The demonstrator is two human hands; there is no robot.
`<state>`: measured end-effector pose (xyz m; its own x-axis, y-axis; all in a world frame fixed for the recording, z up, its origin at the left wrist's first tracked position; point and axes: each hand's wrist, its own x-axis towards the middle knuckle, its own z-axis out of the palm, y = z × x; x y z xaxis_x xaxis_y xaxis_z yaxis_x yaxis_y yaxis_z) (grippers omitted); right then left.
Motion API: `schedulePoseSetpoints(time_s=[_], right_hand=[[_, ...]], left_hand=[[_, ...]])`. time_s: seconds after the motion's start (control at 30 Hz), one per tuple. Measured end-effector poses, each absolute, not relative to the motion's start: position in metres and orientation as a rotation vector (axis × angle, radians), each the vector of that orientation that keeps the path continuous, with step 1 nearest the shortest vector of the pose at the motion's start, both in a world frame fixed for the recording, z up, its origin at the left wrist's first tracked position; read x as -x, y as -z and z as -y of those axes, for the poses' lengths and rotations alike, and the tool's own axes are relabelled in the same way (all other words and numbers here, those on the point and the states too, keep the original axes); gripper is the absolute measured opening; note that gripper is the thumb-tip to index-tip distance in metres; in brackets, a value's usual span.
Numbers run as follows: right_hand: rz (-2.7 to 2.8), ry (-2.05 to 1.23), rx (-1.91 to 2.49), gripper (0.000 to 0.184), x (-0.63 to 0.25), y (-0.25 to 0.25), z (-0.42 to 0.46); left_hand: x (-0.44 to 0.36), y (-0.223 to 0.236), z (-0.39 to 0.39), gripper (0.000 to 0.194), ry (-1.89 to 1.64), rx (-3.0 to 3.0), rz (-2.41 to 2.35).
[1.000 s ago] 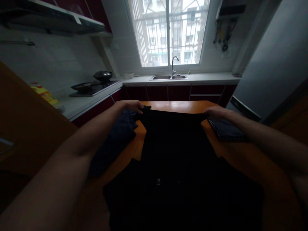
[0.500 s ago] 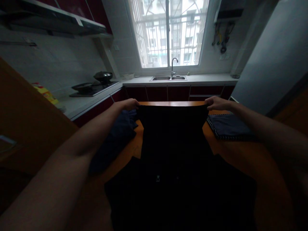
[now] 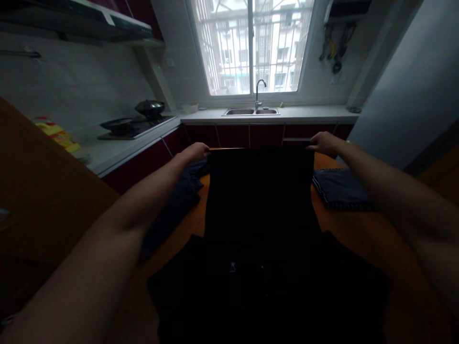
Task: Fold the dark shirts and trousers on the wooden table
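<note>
A black garment (image 3: 261, 205) lies spread over a wooden table (image 3: 362, 239), its far edge stretched straight between my two hands. My left hand (image 3: 195, 152) is closed on the far left corner of that edge. At the far right corner, my right hand (image 3: 324, 142) grips the edge too. Both arms reach forward over the table. The near part of the garment widens and hangs toward me.
A crumpled dark blue cloth (image 3: 179, 200) lies under my left forearm. A folded dark blue cloth (image 3: 339, 188) sits by my right forearm. Beyond the table are a sink (image 3: 251, 112) under a window, a stove with pans (image 3: 134, 125), and a refrigerator (image 3: 412, 95) at the right.
Both hands have pulled the garment's far edge away from me, up to the far edge of the table, stretching it flat and covering the wood that showed there.
</note>
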<state>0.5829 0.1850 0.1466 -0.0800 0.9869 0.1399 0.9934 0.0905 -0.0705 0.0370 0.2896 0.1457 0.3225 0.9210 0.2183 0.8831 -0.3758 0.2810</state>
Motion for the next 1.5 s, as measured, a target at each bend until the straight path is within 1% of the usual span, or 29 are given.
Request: schedulePoseSetpoints(time_s=[0.1, 0.2, 0.4, 0.5, 0.6, 0.67, 0.7, 0.8, 0.9, 1.0, 1.1, 1.17, 1.23, 1.37, 1.5], right_hand=[[2.091, 0.2, 2.026, 0.019, -0.578, -0.133, -0.202], [1.971, 0.244, 2.045, 0.024, -0.574, -0.116, -0.214], [1.803, 0.194, 2.114, 0.03, -0.562, -0.078, -0.232], [1.632, 0.132, 2.141, 0.037, -0.55, -0.056, -0.247], [1.59, -0.043, 2.066, 0.06, -0.528, -0.033, -0.26], [1.658, -0.114, 1.998, 0.069, -0.504, -0.016, -0.258], [1.707, -0.125, 1.972, 0.069, -0.49, -0.007, -0.252], [1.881, -0.139, 1.915, 0.061, -0.445, 0.023, -0.216], [2.09, -0.2, 1.875, 0.064, -0.421, 0.046, -0.175], [2.07, -0.204, 2.021, 0.068, -0.437, 0.05, -0.156], [1.866, -0.184, 2.231, 0.071, -0.473, 0.04, -0.16], [1.76, -0.155, 2.296, 0.072, -0.484, 0.034, -0.165], [1.733, -0.114, 2.293, 0.072, -0.478, 0.032, -0.167], [1.981, -0.175, 2.102, 0.068, -0.442, 0.034, -0.159], [1.871, -0.147, 2.133, 0.065, -0.435, 0.025, -0.137]], left_hand=[[-0.044, -0.134, -0.297, 0.024, -0.34, -2.521, -1.797], [-0.05, -0.119, -0.305, 0.02, -0.37, -2.483, -1.909], [-0.064, -0.08, -0.321, 0.024, -0.529, -2.281, -2.055], [-0.074, -0.059, -0.327, 0.033, -0.579, -2.166, -2.088], [-0.092, -0.034, -0.324, 0.06, -0.588, -2.107, -2.106], [-0.108, -0.017, -0.31, 0.073, -0.571, -2.201, -2.014], [-0.118, -0.008, -0.299, 0.074, -0.546, -2.3, -1.925], [-0.142, 0.019, -0.252, 0.067, -0.396, -2.579, -1.601], [-0.149, 0.037, -0.211, 0.065, -0.259, -2.599, -1.498], [-0.134, 0.041, -0.2, 0.067, -0.26, -2.531, -1.625], [-0.113, 0.034, -0.21, 0.071, -0.257, -2.398, -1.83], [-0.104, 0.03, -0.217, 0.075, -0.24, -2.345, -1.901], [-0.101, 0.029, -0.219, 0.075, -0.257, -2.342, -1.914], [-0.103, 0.025, -0.216, 0.067, -0.336, -2.349, -1.843], [-0.104, 0.006, -0.202, 0.06, -0.331, -2.362, -1.735]])
